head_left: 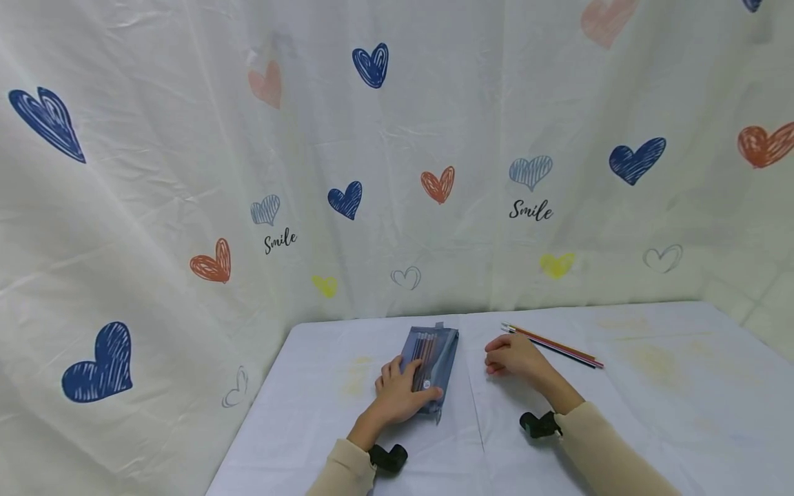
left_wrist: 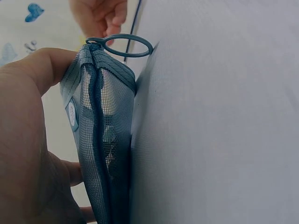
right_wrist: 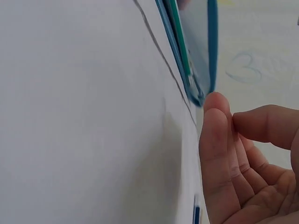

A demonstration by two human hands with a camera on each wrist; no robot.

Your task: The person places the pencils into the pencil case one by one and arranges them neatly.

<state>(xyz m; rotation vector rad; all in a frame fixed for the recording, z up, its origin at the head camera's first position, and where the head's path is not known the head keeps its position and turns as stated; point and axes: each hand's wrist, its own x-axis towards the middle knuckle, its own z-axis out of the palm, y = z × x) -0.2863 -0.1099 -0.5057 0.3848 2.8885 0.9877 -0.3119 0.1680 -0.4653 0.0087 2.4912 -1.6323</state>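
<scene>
A blue-grey mesh pencil case (head_left: 443, 358) lies on the table, and several pencils show through its top. My left hand (head_left: 400, 394) rests across its near part, thumb towards the right side and fingers spread to the left. In the left wrist view the case (left_wrist: 110, 107) shows its dark zipper along the side and a loop (left_wrist: 128, 45) at one corner. To the right, my right hand (head_left: 517, 358) hovers with loosely bent fingers; in its wrist view the thumb touches the fingertips (right_wrist: 216, 126) and nothing shows between them. Loose pencils (head_left: 558, 348) lie just beyond it.
A white cloth covers the table (head_left: 682, 386). Behind it hangs a pale curtain (head_left: 471, 103) printed with hearts and "Smile". Black wrist cameras (head_left: 388, 458) sit at both cuffs.
</scene>
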